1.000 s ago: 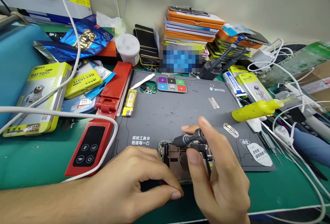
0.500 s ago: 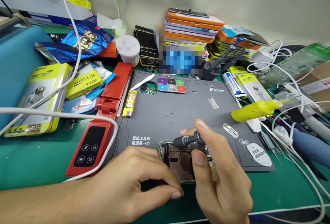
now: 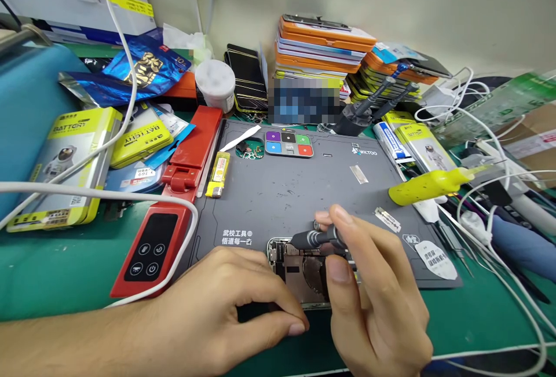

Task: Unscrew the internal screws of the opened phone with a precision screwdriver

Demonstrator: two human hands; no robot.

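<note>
Nearest, the left hand (image 3: 243, 307) lies along the left and near side of an opened phone (image 3: 299, 278). Its thumb and forefinger meet at the tips by the phone's near edge; whether they pinch that edge cannot be told, the other fingers being hidden. The placement is judged to be a brace against the phone sliding or turning.

The right hand (image 3: 382, 296) has its fingers closed on a dark screwdriver (image 3: 313, 239), the forefinger by its right end and the thumb lower, over the phone. The screwdriver's left end lies over the phone's far-left part; such a grip would favour fine control.

The phone sits at the near edge of a grey mat (image 3: 295, 191), on the green desk (image 3: 87, 273), its interior facing up, presumably for access.

Right of the hands, a razor blade (image 3: 388, 219) lies flat on the mat and a yellow bottle (image 3: 428, 186) stands near it, both apparently kept within reach. Far left on the mat is a small yellow packet (image 3: 218, 174); near it, a coloured tray (image 3: 289, 143).

Beyond the mat, a holder (image 3: 354, 119) keeps further tools upright, handles up, and stacked orange cases (image 3: 321, 32) stand by the wall, likely to save space.
</note>
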